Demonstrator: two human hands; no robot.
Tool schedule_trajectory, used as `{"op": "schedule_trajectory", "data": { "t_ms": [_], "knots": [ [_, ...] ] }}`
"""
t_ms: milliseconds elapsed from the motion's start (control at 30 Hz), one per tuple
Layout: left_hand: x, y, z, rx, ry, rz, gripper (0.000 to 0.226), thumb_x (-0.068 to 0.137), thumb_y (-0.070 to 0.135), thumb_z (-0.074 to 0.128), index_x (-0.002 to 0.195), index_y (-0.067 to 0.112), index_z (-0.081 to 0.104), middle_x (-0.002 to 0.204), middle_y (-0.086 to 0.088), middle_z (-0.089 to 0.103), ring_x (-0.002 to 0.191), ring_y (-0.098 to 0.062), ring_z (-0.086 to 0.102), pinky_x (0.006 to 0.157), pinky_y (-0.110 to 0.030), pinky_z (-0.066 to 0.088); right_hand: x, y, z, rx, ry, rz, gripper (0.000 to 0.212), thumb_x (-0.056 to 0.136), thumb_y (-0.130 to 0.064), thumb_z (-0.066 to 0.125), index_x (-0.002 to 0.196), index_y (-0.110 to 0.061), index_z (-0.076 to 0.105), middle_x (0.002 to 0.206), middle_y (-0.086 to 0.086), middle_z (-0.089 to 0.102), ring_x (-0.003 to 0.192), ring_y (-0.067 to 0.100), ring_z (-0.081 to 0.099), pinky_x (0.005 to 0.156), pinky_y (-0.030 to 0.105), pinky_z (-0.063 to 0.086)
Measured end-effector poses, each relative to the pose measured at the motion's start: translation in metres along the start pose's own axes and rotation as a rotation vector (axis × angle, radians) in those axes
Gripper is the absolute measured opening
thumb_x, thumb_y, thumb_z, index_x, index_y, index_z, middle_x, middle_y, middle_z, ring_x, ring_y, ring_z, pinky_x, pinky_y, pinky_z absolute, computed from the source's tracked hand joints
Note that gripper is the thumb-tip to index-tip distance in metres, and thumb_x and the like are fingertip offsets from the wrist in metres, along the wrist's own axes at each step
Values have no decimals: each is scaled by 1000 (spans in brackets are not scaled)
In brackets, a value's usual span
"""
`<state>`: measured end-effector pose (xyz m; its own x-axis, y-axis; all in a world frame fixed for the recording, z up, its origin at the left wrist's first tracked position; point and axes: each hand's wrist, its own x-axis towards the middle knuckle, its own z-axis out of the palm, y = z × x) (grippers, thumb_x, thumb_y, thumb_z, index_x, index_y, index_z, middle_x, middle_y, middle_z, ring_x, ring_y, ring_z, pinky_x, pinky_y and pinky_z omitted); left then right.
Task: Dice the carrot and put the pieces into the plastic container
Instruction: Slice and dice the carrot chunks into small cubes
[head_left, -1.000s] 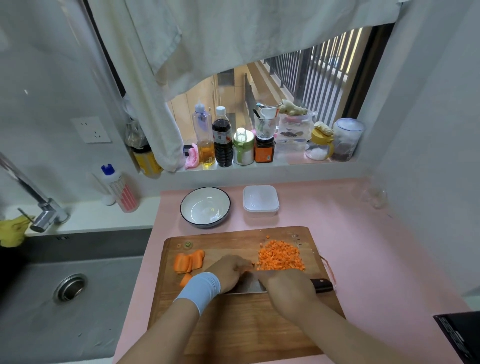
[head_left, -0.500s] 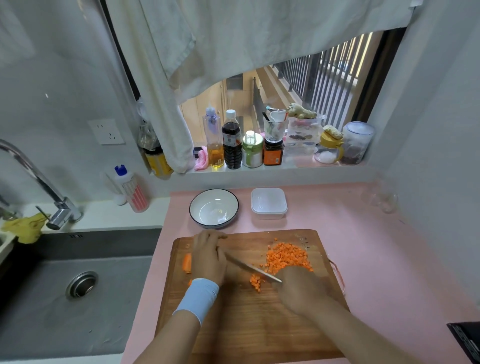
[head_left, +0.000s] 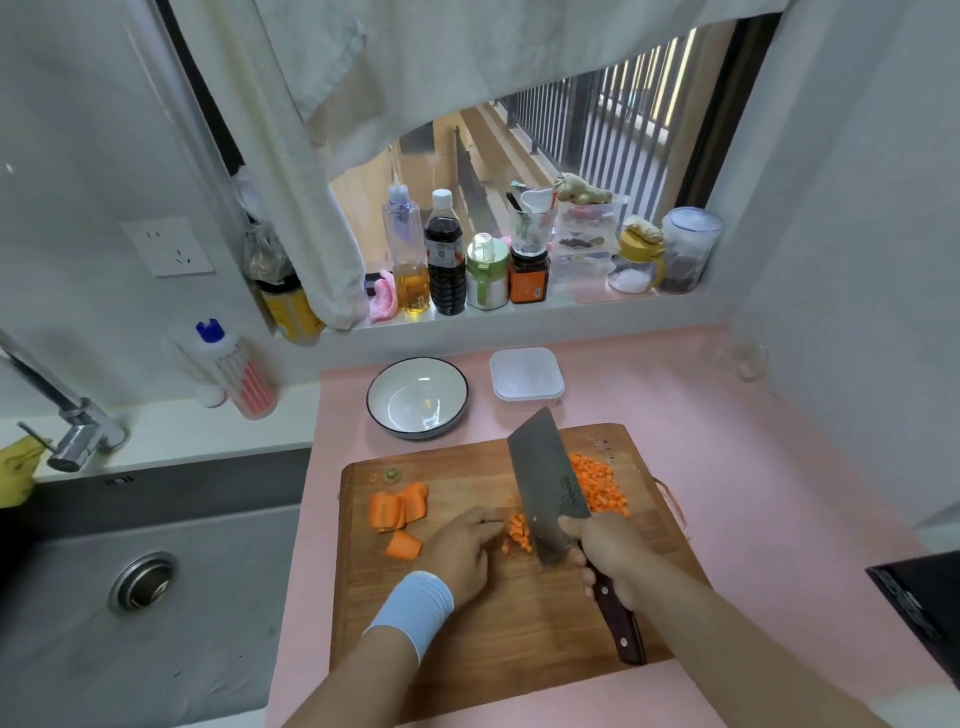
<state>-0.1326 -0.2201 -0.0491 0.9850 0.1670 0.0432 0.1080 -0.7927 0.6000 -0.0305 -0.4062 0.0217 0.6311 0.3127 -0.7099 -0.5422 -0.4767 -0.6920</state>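
Observation:
A wooden cutting board (head_left: 519, 613) lies on the pink counter. My right hand (head_left: 610, 553) grips a cleaver (head_left: 545, 483) by its dark handle, blade tilted and pointing away from me. Left of the blade my left hand (head_left: 462, 545), with a light blue wristband, rests on the board, fingertips against a small heap of fresh dice (head_left: 519, 532). A bigger pile of diced carrot (head_left: 600, 480) lies right of the blade. Uncut carrot chunks (head_left: 397, 512) sit at the board's left. The clear plastic container (head_left: 526, 378) stands empty behind the board.
A white bowl with a dark rim (head_left: 417, 397) stands left of the container. A steel sink (head_left: 140, 587) and faucet (head_left: 67, 421) are to the left. Bottles and jars (head_left: 488, 265) line the window sill. A dark object (head_left: 919, 597) sits at the counter's right edge.
The cleaver has swung from lying low across the board to tilted with its blade pointing away. My left hand has come back from the uncut chunks to the small heap of dice.

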Motion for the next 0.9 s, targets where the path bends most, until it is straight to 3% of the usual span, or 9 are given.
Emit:
{"op": "schedule_trajectory", "data": {
  "t_ms": [100, 300, 400, 533, 667, 733, 900],
  "knots": [
    [-5, -16, -9, -53, 112, -119, 56, 75, -11, 45, 119, 15, 68, 123, 5, 57, 117, -11, 52, 106, -8, 27, -1, 11, 7, -21, 68, -43, 17, 101, -25, 58, 93, -10, 55, 51, 3, 46, 37, 18, 37, 44, 25, 36],
    [-16, -55, -29, 85, 176, -321, 47, 81, -2, 52, 116, 25, 69, 122, 6, 57, 114, -19, 49, 99, -26, 39, -14, 36, 55, -156, -4, -76, 18, 103, -27, 54, 91, -13, 57, 51, 2, 49, 35, 16, 41, 41, 22, 36],
    [-28, -69, -39, 150, 209, -330, 43, 76, 5, 65, 111, 28, 68, 114, 6, 59, 107, -22, 52, 96, -32, 43, -12, 45, 71, -184, -40, -72, 19, 103, -28, 53, 95, -12, 61, 52, 2, 49, 35, 16, 41, 41, 22, 36],
    [-47, -79, -41, 135, 188, -345, 47, 75, -3, 55, 111, 25, 68, 115, 3, 58, 105, -25, 53, 89, -32, 45, -8, 44, 68, -165, 2, -50, 22, 103, -27, 55, 91, -9, 55, 57, 5, 47, 34, 16, 40, 40, 22, 36],
    [-55, -79, -35, 63, 143, -288, 42, 79, 3, 59, 117, 20, 68, 108, 10, 50, 102, -14, 47, 92, -24, 42, -1, 43, 55, -163, 113, -60, 22, 102, -31, 55, 101, -10, 61, 58, 7, 52, 38, 19, 46, 45, 28, 41],
    [-52, -78, -32, 54, 150, -284, 37, 82, 7, 64, 117, 19, 69, 106, 9, 51, 101, -13, 48, 92, -27, 45, 0, 44, 56, -123, 135, -76, 20, 101, -30, 55, 100, -12, 63, 57, 6, 52, 38, 19, 46, 45, 29, 41],
    [-46, -70, -30, 53, 195, -310, 21, 93, 23, 62, 111, 19, 72, 103, 6, 57, 97, -14, 52, 86, -26, 45, -7, 48, 86, -89, -3, -91, 18, 103, -29, 55, 100, -13, 61, 56, 5, 50, 36, 18, 44, 43, 25, 38]
  ]
}}
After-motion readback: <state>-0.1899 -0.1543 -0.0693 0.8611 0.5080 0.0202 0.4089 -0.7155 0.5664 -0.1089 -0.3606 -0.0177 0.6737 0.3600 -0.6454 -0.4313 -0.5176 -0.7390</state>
